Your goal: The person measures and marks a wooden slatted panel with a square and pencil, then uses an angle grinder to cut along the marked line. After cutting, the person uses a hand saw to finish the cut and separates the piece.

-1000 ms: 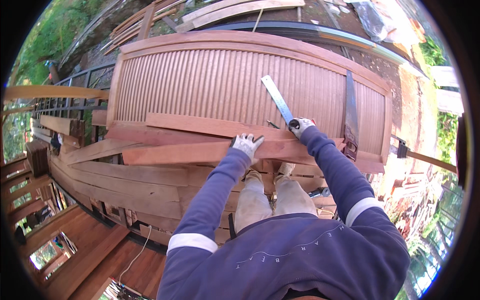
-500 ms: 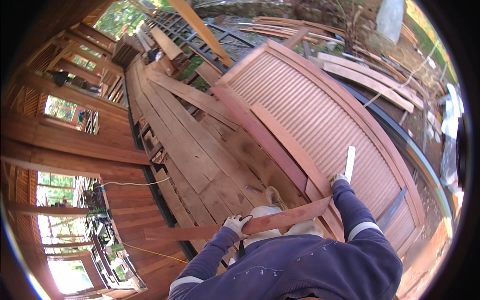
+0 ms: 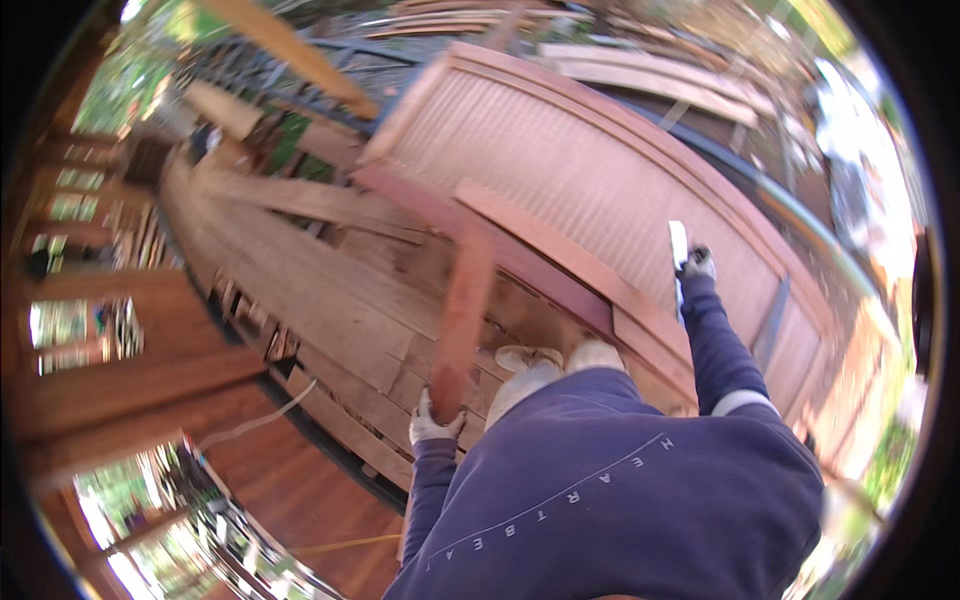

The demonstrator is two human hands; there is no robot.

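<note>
My left hand (image 3: 436, 422), in a pale glove, is closed around the near end of a reddish wooden board (image 3: 463, 320). The board points away from me, its far end near the edge of a large slatted wooden door panel (image 3: 570, 175). My gloved right hand (image 3: 701, 263) is closed on a flat white strip (image 3: 679, 240), perhaps a ruler or square, above the panel. Motion blurs its detail. A loose wooden strip (image 3: 540, 240) lies along the panel's near side, by a darker red edge piece (image 3: 555, 285).
Long planks (image 3: 310, 280) form the deck at my left, with gaps along its edge. A dark blue piece (image 3: 772, 325) lies across the panel's right part. A yellowish post (image 3: 300, 55) rises at the far left. Stacked boards (image 3: 650, 75) lie beyond the panel.
The board has swung from lying across my body to pointing away from me, held by my left hand alone at one end. My right hand and white strip have moved farther away. The view has turned.
</note>
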